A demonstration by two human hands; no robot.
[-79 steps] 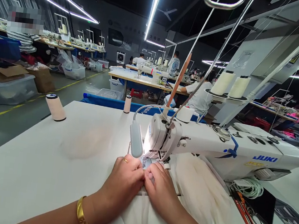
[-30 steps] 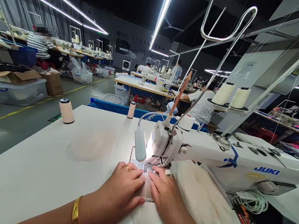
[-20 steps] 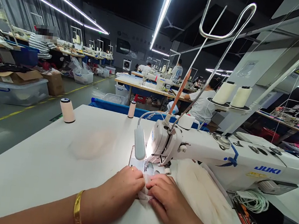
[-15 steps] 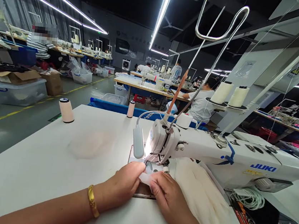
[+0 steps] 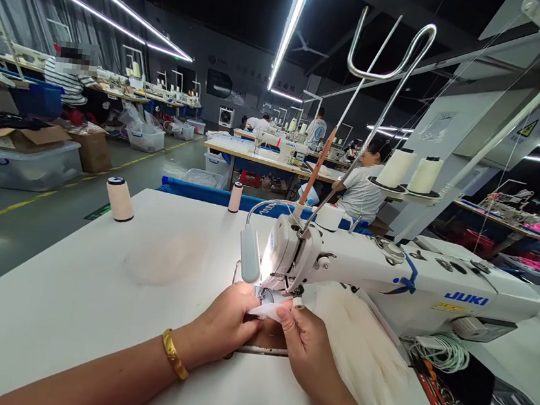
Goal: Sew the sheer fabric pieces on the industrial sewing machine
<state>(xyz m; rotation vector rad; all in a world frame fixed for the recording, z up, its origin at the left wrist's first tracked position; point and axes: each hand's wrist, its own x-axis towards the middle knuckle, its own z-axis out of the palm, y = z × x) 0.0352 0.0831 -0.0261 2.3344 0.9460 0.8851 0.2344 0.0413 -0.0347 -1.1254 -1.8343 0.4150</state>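
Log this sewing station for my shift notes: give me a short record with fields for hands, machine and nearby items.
left hand: pinches a small white fabric piece in front of the needle, gold bangle on the wrist
right hand: holds the same piece from the other side
sewing machine: white, lamp lit
table: white, two thread spools at the far edge
right of machine: red-handled scissors, coiled cord

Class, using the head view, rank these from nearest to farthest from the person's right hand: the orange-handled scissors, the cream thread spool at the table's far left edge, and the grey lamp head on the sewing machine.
From the right hand:
1. Grey lamp head, just up and left, beside the needle.
2. Orange-handled scissors, to the right on the table.
3. Cream thread spool, far left at the table's edge.
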